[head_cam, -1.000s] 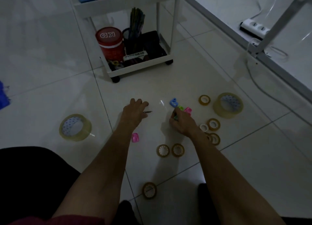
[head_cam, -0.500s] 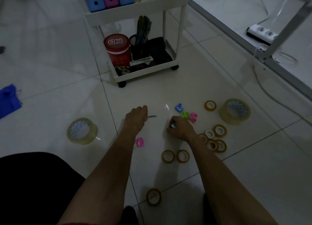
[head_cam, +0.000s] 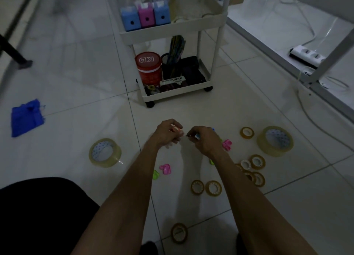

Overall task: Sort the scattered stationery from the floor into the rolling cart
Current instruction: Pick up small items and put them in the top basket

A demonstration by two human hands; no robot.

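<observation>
Hands are coming together above the floor (head_cam: pixel 191 111), on the near side of the rolling cart (head_cam: pixel 173 97). A second ago they were both down on the tiles and apart; now we're holding them lifted, fingertips nearly touching. Our left hand (head_cam: pixel 168 135) is curling its grip round what looks like the thin metal piece (head_cam: pixel 186 135) it was reaching for. Our right hand (head_cam: pixel 204 141) is pinching a small blue piece (head_cam: pixel 197 138). It's pretty dim, so we're guessing a bit on which hand really has the metal bit.

Looks to us like we're either fitting the two parts together or gathering them into one hand before carrying them over. Nothing from this handful is sitting in the cart yet.

Loads of stuff is lying around us on the floor too. There's a pink clip (head_cam: pixel 166 168) near left and a second pink clip (head_cam: pixel 227 144) just right of our right hand. The small tape rolls (head_cam: pixel 206 187) are nearer us, with the left big tape roll (head_cam: pixel 105 153) and the right big tape roll (head_cam: pixel 275 141) out at the sides.
</observation>
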